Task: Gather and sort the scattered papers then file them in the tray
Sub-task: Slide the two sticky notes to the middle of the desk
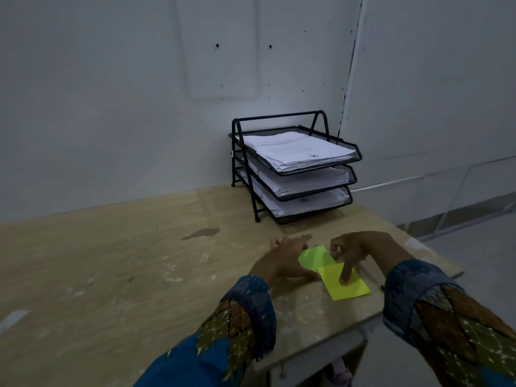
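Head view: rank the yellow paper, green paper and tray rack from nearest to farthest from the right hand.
1. The yellow paper, touched by a finger of the right hand.
2. The green paper, just left of it, partly under the left hand.
3. The tray rack, far back at the table's rear corner.

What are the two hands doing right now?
Left hand: open, touching the green paper.
Right hand: one finger presses the yellow paper; grip cannot be told.

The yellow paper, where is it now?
In the head view the yellow paper lies near the right front edge of the table, pressed by one digit of the right hand, its far corner over the green paper.
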### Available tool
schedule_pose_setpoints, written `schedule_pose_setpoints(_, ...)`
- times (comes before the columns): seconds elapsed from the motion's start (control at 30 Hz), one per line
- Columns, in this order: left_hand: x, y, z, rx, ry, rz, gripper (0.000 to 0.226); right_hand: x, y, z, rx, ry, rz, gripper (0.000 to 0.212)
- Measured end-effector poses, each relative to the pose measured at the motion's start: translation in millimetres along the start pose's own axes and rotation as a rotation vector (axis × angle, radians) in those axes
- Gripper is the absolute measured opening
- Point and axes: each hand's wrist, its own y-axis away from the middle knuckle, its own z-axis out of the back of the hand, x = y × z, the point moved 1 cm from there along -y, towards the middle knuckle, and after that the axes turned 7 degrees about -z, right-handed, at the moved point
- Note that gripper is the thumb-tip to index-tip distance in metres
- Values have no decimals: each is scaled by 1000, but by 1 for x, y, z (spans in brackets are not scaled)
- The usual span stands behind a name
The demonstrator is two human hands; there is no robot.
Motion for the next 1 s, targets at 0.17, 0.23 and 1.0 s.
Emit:
schedule_pose_setpoints(0.17,3,7,-2,-31,2,29,89,0,-1,-7,-119,18,-12,43)
schedule_pose_setpoints(0.23,8,10,-1,-30,-38,38,84,2,0,-9,-184,-18,-7,42)
schedule_pose_setpoints(1.0,167,162,47,-242,-288,527,54,167,-31,-72,-545,-167,91,80)
